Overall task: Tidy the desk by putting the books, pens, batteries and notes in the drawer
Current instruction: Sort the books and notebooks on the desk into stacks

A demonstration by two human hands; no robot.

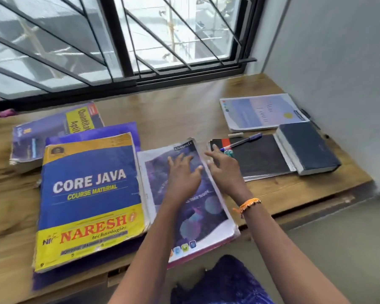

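Purple notebook [184, 198] — left hand [182, 174] flat (fingers spread)

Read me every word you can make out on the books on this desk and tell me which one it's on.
"CORE JAVA", "COURSE MATERIAL", "NARESH technologies": blue and yellow book.
"Quantitat...", "Apti...", cut off: purple book behind it.
"classmate": purple notebook under the left hand; its white cover line is blurred.
Pale notebook: script too faint to read.
Dark diary, black notebook: no readable text.
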